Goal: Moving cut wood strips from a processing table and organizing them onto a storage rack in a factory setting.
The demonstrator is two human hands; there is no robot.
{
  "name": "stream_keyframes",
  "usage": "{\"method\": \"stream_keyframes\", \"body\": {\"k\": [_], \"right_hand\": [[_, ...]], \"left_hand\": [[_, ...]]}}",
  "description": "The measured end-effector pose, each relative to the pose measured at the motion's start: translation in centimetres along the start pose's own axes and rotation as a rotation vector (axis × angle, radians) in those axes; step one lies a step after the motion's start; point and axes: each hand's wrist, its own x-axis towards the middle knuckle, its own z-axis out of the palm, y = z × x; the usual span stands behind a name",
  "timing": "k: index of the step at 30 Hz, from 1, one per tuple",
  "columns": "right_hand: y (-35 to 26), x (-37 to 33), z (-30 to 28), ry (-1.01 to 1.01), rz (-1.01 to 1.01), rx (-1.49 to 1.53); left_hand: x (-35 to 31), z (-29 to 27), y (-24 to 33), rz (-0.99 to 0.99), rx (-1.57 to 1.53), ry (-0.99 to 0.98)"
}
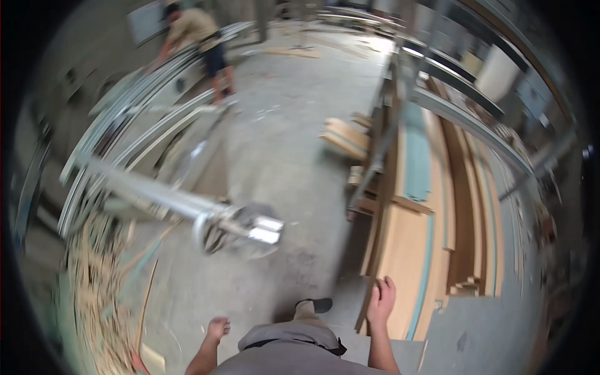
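Observation:
My left hand (219, 327) hangs low over the concrete floor, its fingers loosely curled in with nothing visible in them. To the right, my right hand (381, 304) is over the near left edge of a stack of long wooden boards (402, 250), fingers stretched forward and slightly apart. Whether it touches the wood is not clear from this view. Teal strips (417, 156) lie along the top of the boards. One foot in a dark shoe (322, 305) shows ahead of my body.
A metal bar with a clamp-like end (240, 230) juts in from the left, blurred. Behind it, a person (201, 37) bends over long metal profiles (134, 103). Wood offcuts (100, 294) pile up at lower left. A metal frame (475, 122) crosses above the boards. Short wooden pieces (345, 136) stick out leftward.

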Motion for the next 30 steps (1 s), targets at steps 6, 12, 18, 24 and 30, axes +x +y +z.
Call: {"method": "stream_keyframes", "body": {"k": [6,12,18,24,30], "right_hand": [[-3.3,-6.0,-0.9,-0.055,-0.033,0.017],[-9.9,-14.2,6.0,-0.474,-0.093,0.333],[-17.6,-24.3,9.7,-1.519,-0.73,0.349],[-19.8,-29.5,13.5,-1.895,-0.956,0.129],[-25.9,-35.8,21.4,-1.806,-0.206,0.229]], "left_hand": [[-4.5,-4.0,-6.2,0.093,0.173,-0.055],[-11.3,-12.8,-19.9,-0.176,-0.008,0.212],[-22.5,-14.4,-29.4,-0.257,-0.421,0.619],[-30.0,-12.0,-36.4,-0.309,-0.587,0.597],[-30.9,-17.2,-42.6,-0.504,-0.702,0.566]]}}
